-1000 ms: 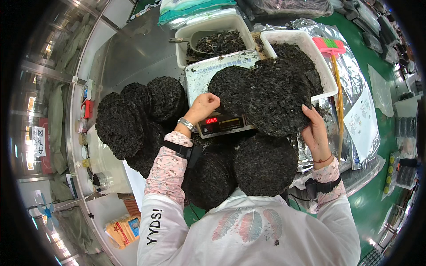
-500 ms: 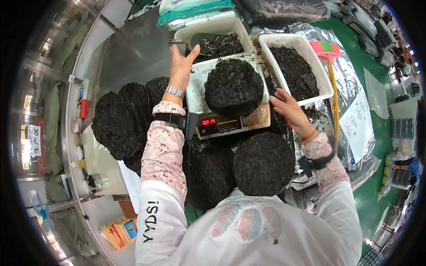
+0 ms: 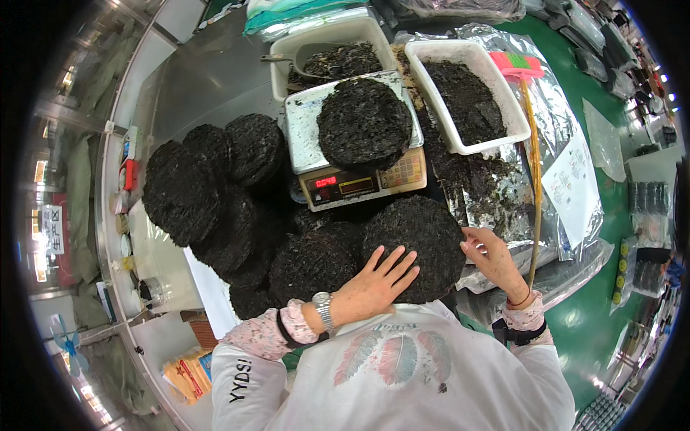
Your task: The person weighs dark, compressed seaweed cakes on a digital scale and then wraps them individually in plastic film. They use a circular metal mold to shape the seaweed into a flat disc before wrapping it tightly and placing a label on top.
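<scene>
We see a round black cake [image 3: 420, 237] in front of the tummy of the white shirt [image 3: 392, 388], just below the scale [image 3: 309, 188]. Its flat face looks up at us. It seems about as wide one way as the other, so we cannot pick out a long side or say that it points anywhere.

Our left hand [image 3: 370, 289] comes in from the left with its palm down. Its fingers are spread wide and point up and to the right, over the lower left part of the cake. It is not curled round anything. Our right hand [image 3: 492, 260] is at the right edge of the cake, with its fingers a little bent and pointing left. Its tips meet the edge, but we cannot tell if they pinch it.

A second cake [image 3: 365, 123] sits on the white top of the scale, flat face up. A side cake [image 3: 309, 264] is just left of ours, and a dark pile [image 3: 183, 194] of round cakes is farther left. Behind the scale, a white tub [image 3: 276, 85] has black bits and a scoop [image 3: 310, 59] in it. Another tub [image 3: 519, 136] is to the right, near a pink broom [image 3: 535, 187].
</scene>
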### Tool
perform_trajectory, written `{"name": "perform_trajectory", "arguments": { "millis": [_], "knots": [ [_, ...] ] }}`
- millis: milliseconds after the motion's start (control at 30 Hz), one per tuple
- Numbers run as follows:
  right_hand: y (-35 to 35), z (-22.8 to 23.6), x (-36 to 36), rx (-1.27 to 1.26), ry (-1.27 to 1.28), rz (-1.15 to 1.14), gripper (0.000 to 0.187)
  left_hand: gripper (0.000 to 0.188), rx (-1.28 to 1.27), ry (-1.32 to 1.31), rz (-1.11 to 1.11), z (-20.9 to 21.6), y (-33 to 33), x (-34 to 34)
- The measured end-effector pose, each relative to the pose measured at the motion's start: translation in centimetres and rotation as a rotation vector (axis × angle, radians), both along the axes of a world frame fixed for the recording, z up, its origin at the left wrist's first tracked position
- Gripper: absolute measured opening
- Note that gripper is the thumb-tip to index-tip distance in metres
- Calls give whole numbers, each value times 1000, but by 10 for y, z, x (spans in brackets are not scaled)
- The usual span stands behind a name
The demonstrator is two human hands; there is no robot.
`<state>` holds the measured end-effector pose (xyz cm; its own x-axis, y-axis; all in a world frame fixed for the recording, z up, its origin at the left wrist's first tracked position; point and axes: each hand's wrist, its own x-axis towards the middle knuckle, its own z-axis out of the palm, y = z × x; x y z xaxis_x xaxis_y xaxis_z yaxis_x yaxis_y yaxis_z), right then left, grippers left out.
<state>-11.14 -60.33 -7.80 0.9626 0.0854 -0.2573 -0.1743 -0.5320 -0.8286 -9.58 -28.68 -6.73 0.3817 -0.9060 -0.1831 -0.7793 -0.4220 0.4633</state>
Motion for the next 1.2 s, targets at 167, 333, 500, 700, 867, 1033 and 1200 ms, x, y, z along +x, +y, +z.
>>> {"name": "perform_trajectory", "arguments": {
  "millis": [167,333,500,700,867,1033,1200],
  "knots": [
    [6,-6,-7,190,52,-133,37,110,19,-71,47,-5,0,-11],
    [12,9,5,799,413,-388,32,109,-171,10,167,0,6,-19],
    [9,0,14,1277,421,-218,47,77,-483,27,330,21,22,-3],
    [12,14,14,1228,388,-171,55,33,-1528,1002,1209,60,38,54],
    [-5,0,21,1218,354,-218,47,41,-1006,50,1060,29,34,112],
    [-42,-24,95,853,99,-334,35,64,-67,-470,627,-34,16,150],
    [-153,-138,241,-316,-493,-401,76,56,-285,-273,575,-13,-4,121]
  ]
}}
